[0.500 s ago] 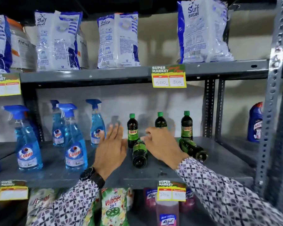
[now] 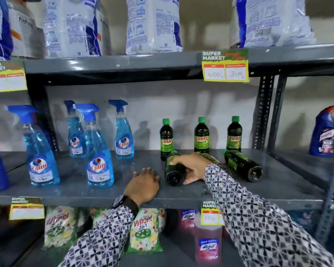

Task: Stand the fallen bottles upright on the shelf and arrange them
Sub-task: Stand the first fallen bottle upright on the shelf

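Three dark green-capped bottles stand upright at the back of the grey shelf (image 2: 277, 191): one at the left (image 2: 166, 136), one in the middle (image 2: 201, 134), one at the right (image 2: 234, 133). In front of them lie fallen bottles of the same kind. My right hand (image 2: 192, 166) is shut on the left fallen bottle (image 2: 174, 174), whose base points toward me. A second fallen bottle (image 2: 213, 159) is mostly hidden behind my wrist. A third (image 2: 243, 165) lies free at the right. My left hand (image 2: 143, 183) rests palm down on the shelf, just left of the gripped bottle.
Several blue spray bottles (image 2: 99, 149) stand on the left half of the shelf. A blue toilet-cleaner bottle (image 2: 325, 132) stands in the bay at the right. Detergent bags (image 2: 153, 24) fill the shelf above. Packets (image 2: 145, 231) and a pink bottle (image 2: 207, 241) sit below.
My right hand has closed around the left fallen bottle. My left hand has dropped from the air onto the shelf surface. The camera has come closer to the shelf.
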`<state>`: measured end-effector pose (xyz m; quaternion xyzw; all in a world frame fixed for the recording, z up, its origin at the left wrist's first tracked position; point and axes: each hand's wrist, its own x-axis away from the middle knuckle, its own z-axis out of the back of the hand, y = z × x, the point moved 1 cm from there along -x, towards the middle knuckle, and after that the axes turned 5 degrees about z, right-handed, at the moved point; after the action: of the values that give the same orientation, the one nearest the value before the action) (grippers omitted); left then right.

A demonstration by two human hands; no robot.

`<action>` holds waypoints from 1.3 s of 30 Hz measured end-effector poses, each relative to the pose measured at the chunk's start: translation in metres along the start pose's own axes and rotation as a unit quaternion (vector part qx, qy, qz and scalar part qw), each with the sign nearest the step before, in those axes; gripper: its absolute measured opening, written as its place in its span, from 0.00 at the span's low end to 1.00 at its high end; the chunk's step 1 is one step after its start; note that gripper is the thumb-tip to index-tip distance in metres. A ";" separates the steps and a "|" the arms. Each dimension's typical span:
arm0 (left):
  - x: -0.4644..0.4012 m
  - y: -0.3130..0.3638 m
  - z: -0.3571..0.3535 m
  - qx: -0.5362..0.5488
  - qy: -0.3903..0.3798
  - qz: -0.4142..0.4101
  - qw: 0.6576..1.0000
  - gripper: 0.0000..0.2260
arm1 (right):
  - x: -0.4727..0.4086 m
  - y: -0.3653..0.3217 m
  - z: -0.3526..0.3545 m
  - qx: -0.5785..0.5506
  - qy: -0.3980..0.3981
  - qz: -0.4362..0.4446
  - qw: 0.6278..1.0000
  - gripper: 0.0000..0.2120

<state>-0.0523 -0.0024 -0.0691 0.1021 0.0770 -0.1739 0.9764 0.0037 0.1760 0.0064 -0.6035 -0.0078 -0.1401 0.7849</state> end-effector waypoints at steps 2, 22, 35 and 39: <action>0.001 0.000 0.000 0.010 -0.007 0.000 1.000 0.24 | -0.006 0.011 0.000 -0.033 0.052 0.055 0.997 0.12; 0.005 0.002 0.004 0.008 -0.028 0.008 1.000 0.25 | -0.004 0.056 -0.006 0.142 0.217 0.306 0.916 0.31; 0.004 0.002 0.004 0.011 -0.033 0.010 0.999 0.25 | -0.013 0.051 -0.006 0.053 0.118 0.314 0.941 0.42; 0.002 0.001 0.003 -0.003 -0.034 0.008 0.999 0.25 | -0.010 0.052 -0.006 0.091 0.111 0.323 0.935 0.42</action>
<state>-0.0495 -0.0032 -0.0670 0.0936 0.0438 -0.1690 0.9802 0.0049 0.1842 -0.0467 -0.4800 0.2624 0.0563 0.8352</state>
